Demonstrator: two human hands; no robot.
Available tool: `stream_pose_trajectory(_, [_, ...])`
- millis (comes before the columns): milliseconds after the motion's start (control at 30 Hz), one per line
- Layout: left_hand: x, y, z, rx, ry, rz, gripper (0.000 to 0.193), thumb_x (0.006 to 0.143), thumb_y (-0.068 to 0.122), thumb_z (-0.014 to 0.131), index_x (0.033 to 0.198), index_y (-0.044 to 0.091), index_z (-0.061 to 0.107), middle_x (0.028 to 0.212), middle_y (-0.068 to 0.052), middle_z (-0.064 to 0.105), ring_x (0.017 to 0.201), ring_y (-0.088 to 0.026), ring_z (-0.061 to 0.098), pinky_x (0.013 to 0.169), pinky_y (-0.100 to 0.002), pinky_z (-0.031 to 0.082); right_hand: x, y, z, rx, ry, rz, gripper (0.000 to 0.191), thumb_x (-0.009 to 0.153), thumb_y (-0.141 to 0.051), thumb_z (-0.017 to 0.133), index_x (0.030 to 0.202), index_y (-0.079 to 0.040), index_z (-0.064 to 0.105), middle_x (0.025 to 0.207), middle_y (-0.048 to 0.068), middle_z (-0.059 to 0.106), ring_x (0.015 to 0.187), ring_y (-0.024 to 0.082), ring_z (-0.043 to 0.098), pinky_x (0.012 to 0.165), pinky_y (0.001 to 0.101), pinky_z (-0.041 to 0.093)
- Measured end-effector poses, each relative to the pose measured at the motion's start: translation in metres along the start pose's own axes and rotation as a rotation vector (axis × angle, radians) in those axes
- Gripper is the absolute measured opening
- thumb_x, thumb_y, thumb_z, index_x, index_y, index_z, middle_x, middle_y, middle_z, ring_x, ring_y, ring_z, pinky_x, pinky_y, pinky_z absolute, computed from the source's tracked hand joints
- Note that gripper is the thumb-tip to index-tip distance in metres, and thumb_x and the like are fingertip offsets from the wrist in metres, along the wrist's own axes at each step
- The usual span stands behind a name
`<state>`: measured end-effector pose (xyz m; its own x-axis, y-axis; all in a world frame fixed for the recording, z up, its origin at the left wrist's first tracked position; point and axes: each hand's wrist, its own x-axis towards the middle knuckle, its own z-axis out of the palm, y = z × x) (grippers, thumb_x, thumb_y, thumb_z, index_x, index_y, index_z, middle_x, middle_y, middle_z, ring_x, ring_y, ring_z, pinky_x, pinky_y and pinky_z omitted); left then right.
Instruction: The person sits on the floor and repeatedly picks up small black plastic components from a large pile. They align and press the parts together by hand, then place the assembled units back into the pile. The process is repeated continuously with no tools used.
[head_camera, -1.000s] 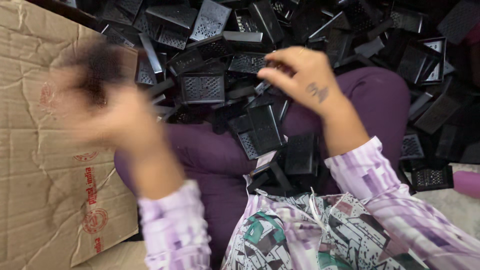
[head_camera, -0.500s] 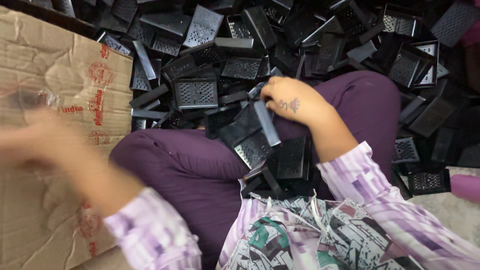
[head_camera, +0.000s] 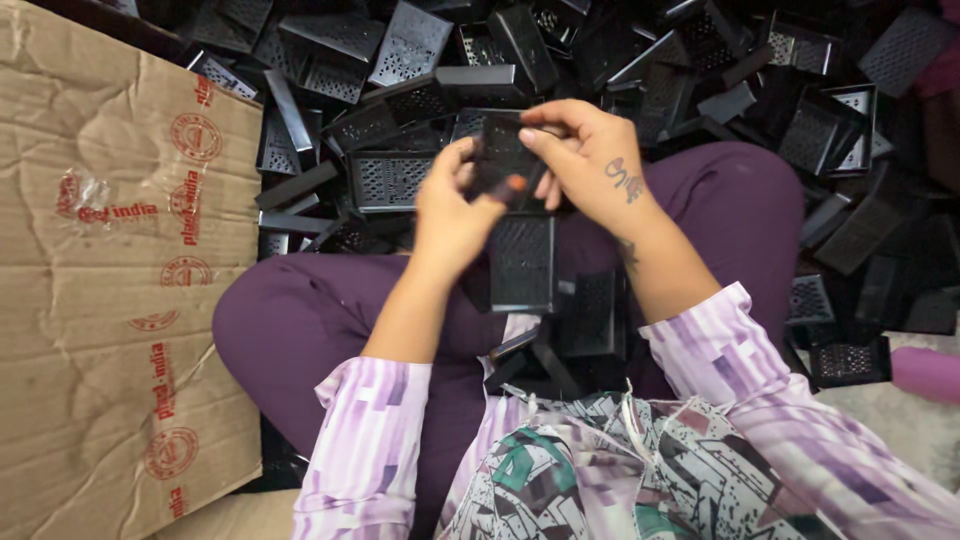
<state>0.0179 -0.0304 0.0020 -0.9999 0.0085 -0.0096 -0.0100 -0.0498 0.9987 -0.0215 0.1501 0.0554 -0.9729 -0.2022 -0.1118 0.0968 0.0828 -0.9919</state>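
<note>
The left hand (head_camera: 455, 215) and the right hand (head_camera: 585, 160) together grasp one small black perforated plastic panel (head_camera: 500, 155), held up between them above the lap; the left thumb and fingers (head_camera: 455, 160) pinch its near-left edge, and the right fingers (head_camera: 545, 135) curl over its top and far-right edge. Whether a second piece sits behind the panel cannot be told. To carry out this step well, keep the grip on the solid edges, not on the grid of holes, hold the panel level and square to the eyes, and let one hand steady it while the other turns or presses. Directly below the hands, a longer black perforated plastic tray (head_camera: 522, 262) rests on the lap, across the dark purple trousers (head_camera: 300, 320), with further black pieces (head_camera: 590, 315) just beside it, nearer the body. Beyond the hands, a dense heap of black perforated plastic trays and flat strips (head_camera: 400, 60) covers the floor and extends to the right of the right hand. Left of the left hand lies a flattened brown cardboard sheet with red round stamps (head_camera: 100, 250). Right of the right forearm, near the frame edge, a pink object (head_camera: 925, 372) shows in part. The sleeves are a lilac and white pattern (head_camera: 365, 440).
</note>
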Motion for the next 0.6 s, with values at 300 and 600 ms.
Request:
stream_pose_trajectory(300, [0.02, -0.014, -0.032, -0.525, 0.39, -0.076, 0.024, 0.093, -0.006, 0.059, 0.116, -0.003, 0.061, 0.109, -0.014, 0.069, 0.095, -0.018, 0.067, 0.086, -0.03, 0.056, -0.006, 0.002, -0.004, -0.39, -0.396, -0.099, 0.037, 0.085, -0.019, 0.083, 0.117, -0.005, 0.072, 0.104, 0.005, 0.074, 0.092, 0.015, 0.071, 0.075, 0.0307, 0.056])
stream_pose_trajectory(600, [-0.005, 0.035, -0.022, -1.21, -0.222, -0.226, 0.045, 0.104, 0.032, 0.042, 0.122, -0.004, 0.063, 0.121, -0.019, 0.068, 0.122, -0.041, 0.069, 0.108, -0.05, 0.057, 0.006, 0.014, -0.017, -0.989, -0.402, -0.388, 0.034, 0.075, -0.007, 0.076, 0.108, -0.007, 0.077, 0.101, 0.014, 0.067, 0.103, 0.034, 0.063, 0.09, 0.0439, 0.053])
